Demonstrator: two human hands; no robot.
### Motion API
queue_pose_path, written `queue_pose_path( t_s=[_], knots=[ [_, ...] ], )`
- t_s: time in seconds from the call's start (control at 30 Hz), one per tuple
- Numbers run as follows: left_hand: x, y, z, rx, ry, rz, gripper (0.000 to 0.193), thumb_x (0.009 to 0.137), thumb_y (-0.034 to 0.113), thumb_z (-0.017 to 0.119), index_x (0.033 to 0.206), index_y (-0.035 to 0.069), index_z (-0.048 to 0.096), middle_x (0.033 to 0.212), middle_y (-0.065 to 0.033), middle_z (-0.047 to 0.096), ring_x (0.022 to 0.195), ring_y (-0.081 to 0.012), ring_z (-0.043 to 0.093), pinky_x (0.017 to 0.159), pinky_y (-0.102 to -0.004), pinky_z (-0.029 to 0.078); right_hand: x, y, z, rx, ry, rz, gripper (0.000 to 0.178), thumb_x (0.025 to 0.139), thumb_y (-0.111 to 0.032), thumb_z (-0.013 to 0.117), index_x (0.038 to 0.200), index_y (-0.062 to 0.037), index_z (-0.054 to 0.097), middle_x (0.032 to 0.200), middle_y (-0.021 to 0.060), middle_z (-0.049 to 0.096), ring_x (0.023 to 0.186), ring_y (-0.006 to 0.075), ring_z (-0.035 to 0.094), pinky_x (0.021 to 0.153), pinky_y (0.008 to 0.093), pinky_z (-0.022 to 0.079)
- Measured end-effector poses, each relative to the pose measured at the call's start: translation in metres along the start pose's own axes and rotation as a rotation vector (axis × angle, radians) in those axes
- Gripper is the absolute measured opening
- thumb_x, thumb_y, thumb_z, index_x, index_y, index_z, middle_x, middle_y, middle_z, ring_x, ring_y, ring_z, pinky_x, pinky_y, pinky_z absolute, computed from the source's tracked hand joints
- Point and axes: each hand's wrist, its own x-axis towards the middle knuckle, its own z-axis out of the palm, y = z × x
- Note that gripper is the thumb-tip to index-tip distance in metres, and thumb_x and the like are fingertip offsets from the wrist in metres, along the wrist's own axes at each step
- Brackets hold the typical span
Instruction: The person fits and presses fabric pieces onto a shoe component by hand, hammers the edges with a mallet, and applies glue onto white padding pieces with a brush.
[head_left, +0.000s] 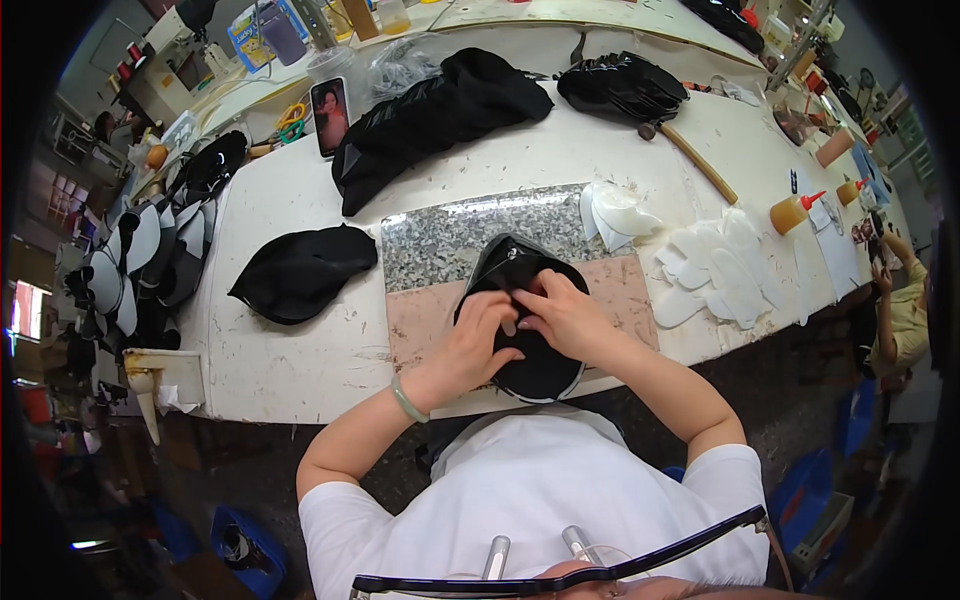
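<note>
Both my hands work over a black shoe upper [540,367], which lies with its open side up at the middle of the bench's front edge. My left hand [462,345] has its fingers curled over the inner left side of the upper, thumb apart. From the right, my right hand [562,312] pinches the black material near the middle. The fingertips meet closely there, and exactly what lies between them is partly hidden. Beneath the upper are a grey speckled stone slab [450,238] and a pinkish slab [420,325].
Another black upper [305,275] lies left, beside stacked black-and-grey pieces [150,250]. White cut pieces [705,275], a hammer [700,163] and a glue bottle [793,212] are right. Behind are a black bundle [435,120] and a phone [330,120]. Another person [900,310] is far right.
</note>
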Motion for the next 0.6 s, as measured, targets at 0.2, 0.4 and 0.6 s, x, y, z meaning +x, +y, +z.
queue_pose_path(
  t_s=[0.2, 0.4, 0.6],
  knots=[
    [0.025, 0.006, -0.006, -0.164, -0.234, -0.274, 0.113, 0.069, 0.019, 0.081, 0.148, 0.001, 0.001, 0.140, -0.0262, 0.036, 0.127, -0.0379, 0.042, 0.103, -0.0397, 0.039, 0.008, 0.012, 0.004, 0.117, -0.033, 0.178, 0.021, 0.077, -0.015, 0.069, 0.096, -0.0083, 0.065, 0.089, 0.0140, 0.056, 0.092, 0.0336, 0.055, 0.077, 0.0418, 0.047],
    [0.017, -0.008, 0.000, 0.045, -0.170, -0.070, 0.116, 0.070, 0.024, 0.079, 0.146, -0.002, -0.004, 0.118, -0.0245, 0.050, 0.101, -0.0345, 0.056, 0.087, -0.0391, 0.048, -0.031, 0.001, -0.006, 0.139, 0.118, -0.255, 0.015, 0.074, -0.007, 0.068, 0.086, -0.0051, 0.060, 0.094, 0.0100, 0.063, 0.087, 0.0268, 0.060, 0.079, 0.0382, 0.047],
    [0.015, -0.017, 0.000, 0.055, -0.246, -0.075, 0.115, 0.071, 0.025, 0.078, 0.147, -0.002, -0.005, 0.106, -0.0206, 0.053, 0.094, -0.0360, 0.056, 0.081, -0.0405, 0.048, -0.026, -0.002, -0.007, 0.144, 0.046, -0.340, 0.019, 0.072, -0.004, 0.069, 0.088, -0.0046, 0.059, 0.087, 0.0071, 0.063, 0.080, 0.0253, 0.061, 0.079, 0.0385, 0.047]
  ],
)
